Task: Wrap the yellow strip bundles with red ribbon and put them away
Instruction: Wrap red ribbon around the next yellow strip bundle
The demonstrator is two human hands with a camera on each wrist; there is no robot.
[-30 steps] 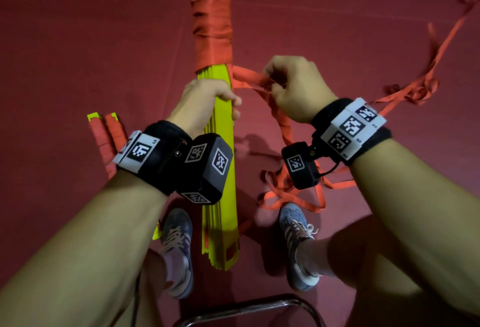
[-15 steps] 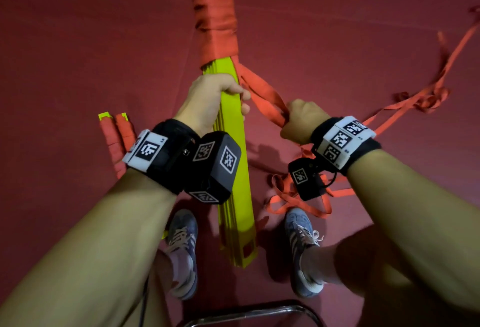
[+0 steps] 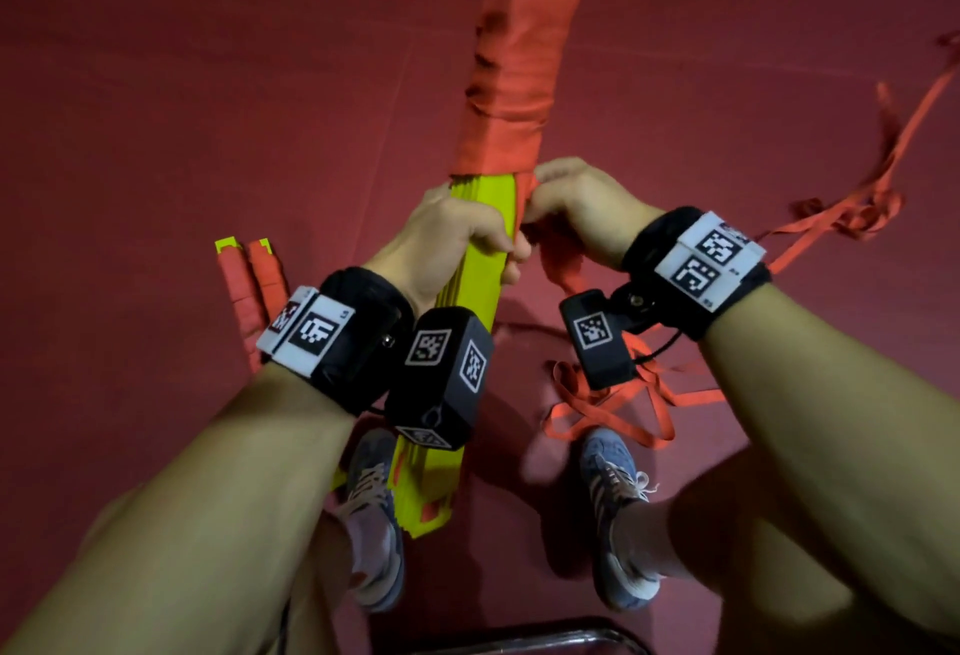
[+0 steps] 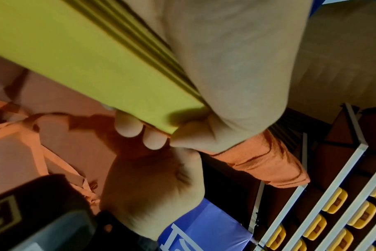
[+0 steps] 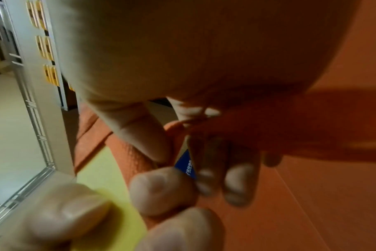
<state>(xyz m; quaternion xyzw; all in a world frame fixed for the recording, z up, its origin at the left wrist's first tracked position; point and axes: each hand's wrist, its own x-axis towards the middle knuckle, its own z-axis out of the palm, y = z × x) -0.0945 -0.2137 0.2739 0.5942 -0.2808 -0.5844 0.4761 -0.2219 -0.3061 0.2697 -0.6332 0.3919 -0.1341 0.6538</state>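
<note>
Below, at the frame's near edge, a metal rail [image 3: 545,636] and the person's shoes [image 3: 618,514] stand on the red floor [image 3: 156,108]. The bare lower end of the yellow bundle [image 3: 472,290] hangs down between the shoes — whether it touches the floor cannot be told. Loose ribbon [image 3: 691,398] lies in loops on the floor just beyond the right shoe. Further up, the left hand [image 3: 457,233] is curled round the bundle's bare middle, fingers [image 4: 129,126] underneath and thumb over the flat face, as the left wrist view confirms. Just beside it, touching the bundle's right edge, the right hand [image 3: 576,207] pinches the ribbon between thumb and fingers, close under the last turn. Beyond both hands the bundle's far part is covered in overlapping red turns and runs out of the top of the frame. Off to the left, two wrapped bundles [image 3: 249,285] lie side by side on the floor, and a long tail of ribbon trails toward the floor's far right. Shelving [image 5: 45,110] with yellow bins shows behind in the wrist views.

The bundle looks to be a stack of thin, stiff strips. It is probably light and rigid along its length, but apt to fan or slide strip over strip if the grip slackens — so the place to hold it is likely the bare stretch just below the wrap, squeezing the stack flat. The ribbon appears thin, limp and quick to tangle; it is best taken short, near the bundle, and kept taut.
</note>
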